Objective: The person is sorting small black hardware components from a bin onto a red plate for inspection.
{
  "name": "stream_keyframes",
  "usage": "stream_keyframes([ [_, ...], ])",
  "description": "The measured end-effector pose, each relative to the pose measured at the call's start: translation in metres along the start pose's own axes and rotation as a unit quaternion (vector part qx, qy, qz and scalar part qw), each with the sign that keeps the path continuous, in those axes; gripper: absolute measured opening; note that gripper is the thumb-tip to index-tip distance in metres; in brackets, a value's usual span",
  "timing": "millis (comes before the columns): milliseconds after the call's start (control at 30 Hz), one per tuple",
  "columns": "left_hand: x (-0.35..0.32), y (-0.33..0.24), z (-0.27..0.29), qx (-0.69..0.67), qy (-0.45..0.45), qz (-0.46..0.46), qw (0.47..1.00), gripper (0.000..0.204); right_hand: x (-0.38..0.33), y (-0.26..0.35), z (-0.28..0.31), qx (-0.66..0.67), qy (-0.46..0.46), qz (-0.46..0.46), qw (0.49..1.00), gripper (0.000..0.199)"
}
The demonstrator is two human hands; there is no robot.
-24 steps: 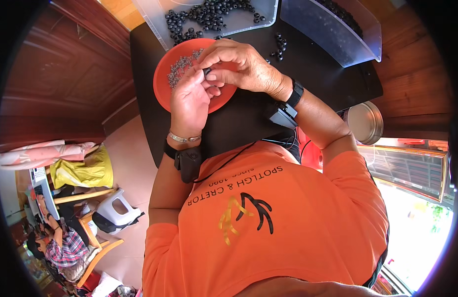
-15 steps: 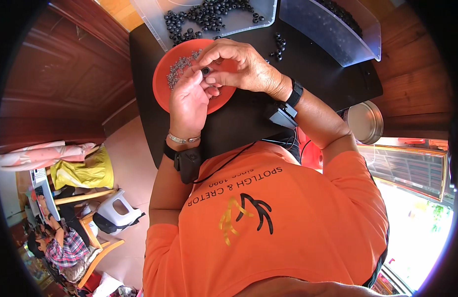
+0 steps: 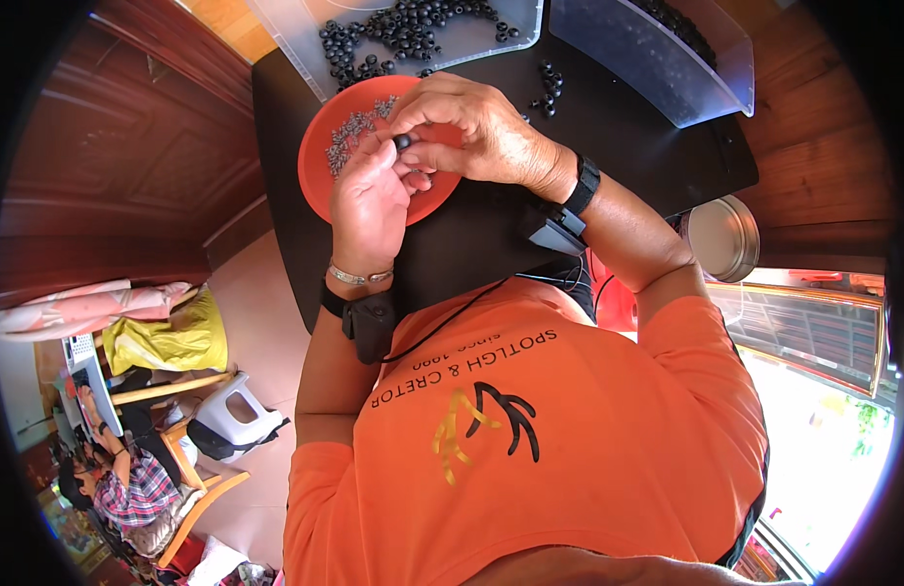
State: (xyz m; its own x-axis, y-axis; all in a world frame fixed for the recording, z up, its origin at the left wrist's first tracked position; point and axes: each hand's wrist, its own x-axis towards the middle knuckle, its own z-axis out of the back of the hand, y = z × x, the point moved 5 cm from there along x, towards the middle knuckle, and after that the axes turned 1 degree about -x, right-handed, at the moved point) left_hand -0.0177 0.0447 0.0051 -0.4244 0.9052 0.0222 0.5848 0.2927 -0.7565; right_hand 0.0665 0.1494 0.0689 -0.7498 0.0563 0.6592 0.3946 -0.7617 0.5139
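A small black knob-like round piece [image 3: 403, 142] sits pinched between both my hands above an orange plate [image 3: 317, 186]. My left hand [image 3: 367, 205], palm up, holds it at the thumb and fingertips. From the right, my right hand [image 3: 491, 132] curves over, its index finger and thumb closed at the same piece. The fingertips partly hide it, so I cannot make out whether a smaller part is in it. Small grey metal parts [image 3: 352, 135] lie heaped on the plate's left side, beneath the hands.
Behind the plate, a clear bin [image 3: 471, 63] holds many black round pieces. A second clear bin [image 3: 667, 73] stands right, with several loose black pieces [image 3: 547, 88] between. All rest on a dark table [image 3: 628, 171]. A round tin [image 3: 722, 239] is beyond its right edge. Another person [image 3: 129, 488] sits far left.
The black piece has turned between my fingers: its ringed, holed end showed before, and now a smooth rounded side does. Both hands stay in nearly the same place.
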Motion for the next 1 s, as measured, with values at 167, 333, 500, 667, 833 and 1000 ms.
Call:
stream_keyframes([
  [167,0.0,0.001,0.002,-0.055,0.023,0.005,0.998,0.028,-0.001,-0.004,-0.001,0.027,-0.004,-0.032,0.999,0.034],
  [333,0.0,0.0,-0.002,-0.046,0.014,-0.001,0.999,0.022,0.001,0.002,0.001,0.034,-0.007,-0.006,0.999,0.034],
  [500,-0.001,-0.002,-0.003,-0.017,-0.005,-0.011,1.0,0.016,0.001,0.003,0.002,0.031,-0.017,0.015,0.999,0.032],
  [667,-0.002,-0.008,-0.009,0.031,-0.01,-0.043,0.999,0.019,0.0,-0.002,0.001,0.028,-0.017,-0.006,0.999,0.029],
  [833,-0.002,-0.008,-0.01,0.034,-0.016,-0.042,0.998,0.018,0.0,-0.003,0.001,0.026,-0.014,-0.013,0.999,0.029],
  [1000,-0.003,-0.006,-0.008,0.024,-0.021,-0.011,0.999,0.016,-0.001,-0.005,0.001,0.026,-0.017,-0.004,1.0,0.03],
])
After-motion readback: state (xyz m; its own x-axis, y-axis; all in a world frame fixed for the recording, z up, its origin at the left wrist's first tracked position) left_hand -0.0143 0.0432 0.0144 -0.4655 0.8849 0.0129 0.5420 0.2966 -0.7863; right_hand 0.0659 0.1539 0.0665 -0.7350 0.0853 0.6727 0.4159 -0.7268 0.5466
